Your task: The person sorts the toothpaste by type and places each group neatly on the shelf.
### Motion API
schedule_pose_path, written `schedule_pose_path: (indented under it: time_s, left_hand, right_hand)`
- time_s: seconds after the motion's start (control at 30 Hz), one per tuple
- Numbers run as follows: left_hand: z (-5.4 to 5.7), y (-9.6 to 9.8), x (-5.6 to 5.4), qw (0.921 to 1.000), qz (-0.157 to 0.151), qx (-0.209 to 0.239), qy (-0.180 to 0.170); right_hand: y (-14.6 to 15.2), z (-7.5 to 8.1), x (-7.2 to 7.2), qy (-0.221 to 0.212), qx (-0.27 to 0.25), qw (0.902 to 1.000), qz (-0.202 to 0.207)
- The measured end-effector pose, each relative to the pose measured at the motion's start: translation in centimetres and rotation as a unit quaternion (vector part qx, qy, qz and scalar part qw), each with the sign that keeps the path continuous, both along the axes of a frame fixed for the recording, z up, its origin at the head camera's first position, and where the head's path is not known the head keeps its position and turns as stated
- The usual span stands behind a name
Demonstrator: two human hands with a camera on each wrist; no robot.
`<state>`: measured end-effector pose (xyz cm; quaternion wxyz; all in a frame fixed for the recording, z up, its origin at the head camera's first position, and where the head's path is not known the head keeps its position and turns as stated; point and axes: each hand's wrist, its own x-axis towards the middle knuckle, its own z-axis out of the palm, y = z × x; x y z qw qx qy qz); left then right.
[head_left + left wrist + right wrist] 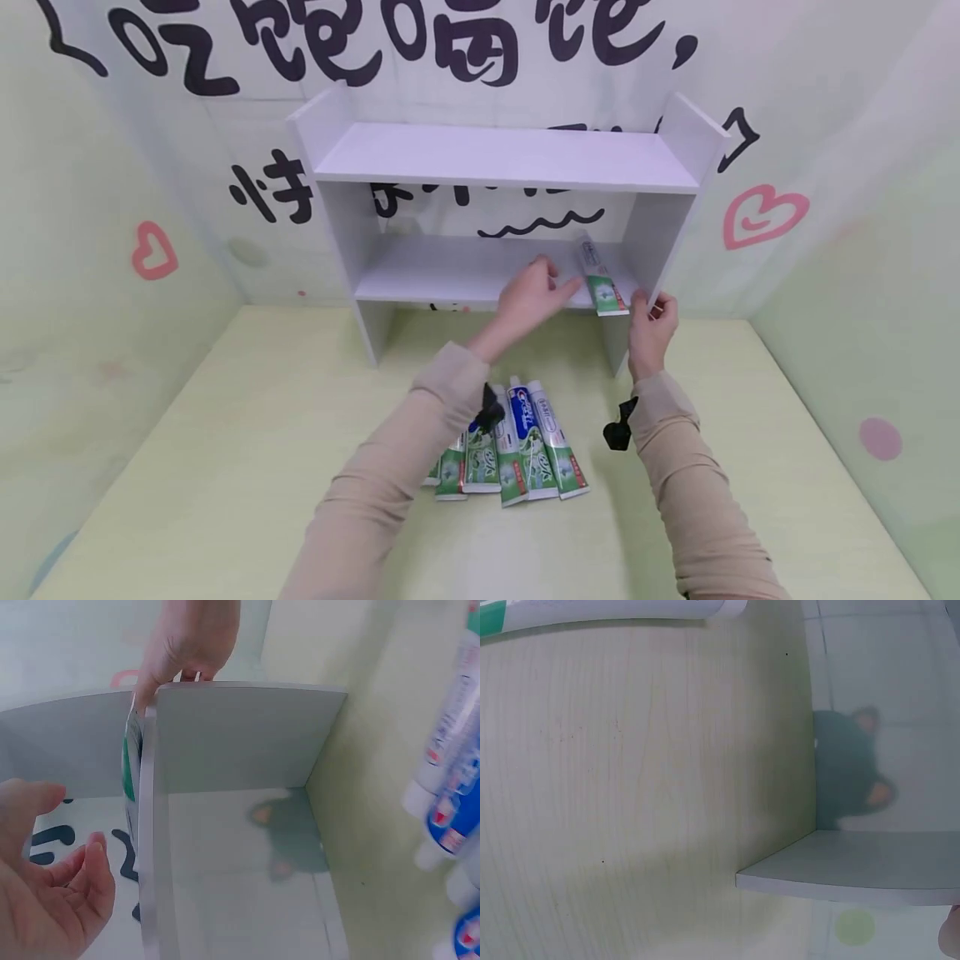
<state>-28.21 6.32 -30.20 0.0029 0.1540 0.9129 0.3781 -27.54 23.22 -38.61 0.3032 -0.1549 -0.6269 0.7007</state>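
Okay, I'm hovering left hand [527,292], released, at shelf [502,154], right hand [651,332] gripping its side; nudging is risking overhanging toothpaste tube [600,279] falling.

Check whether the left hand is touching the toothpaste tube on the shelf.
Apart. The left wrist view shows it: a plain gap lies between the left hand and the toothpaste tube.

Leftmost tubes [452,473] partly behind left sleeve [382,483]
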Motion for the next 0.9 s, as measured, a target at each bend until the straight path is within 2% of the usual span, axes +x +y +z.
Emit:
schedule_pose_path:
  time_s: [0.2,0.33,0.6,0.9]
  left_hand:
    - [-1.0,-5.1,2.4,0.9991,0.008,0.019,-0.038]
    - [-1.3,-7.7,3.3,0.9984,0.012,0.027,-0.048]
    - [-1.7,-10.4,4.0,0.9975,0.029,0.035,-0.054]
    - [-3.6,-13.1,4.8,0.9956,0.044,0.042,-0.071]
  right_hand:
    - [0.2,0.3,0.0,0.003,-0.01,0.9999,0.006]
    - [0.4,0.6,-0.1,0.008,-0.017,0.9998,0.008]
    - [0.6,0.8,-0.4,0.009,-0.02,0.9997,0.003]
    - [0.2,0.2,-0.4,0.002,-0.027,0.9996,-0.005]
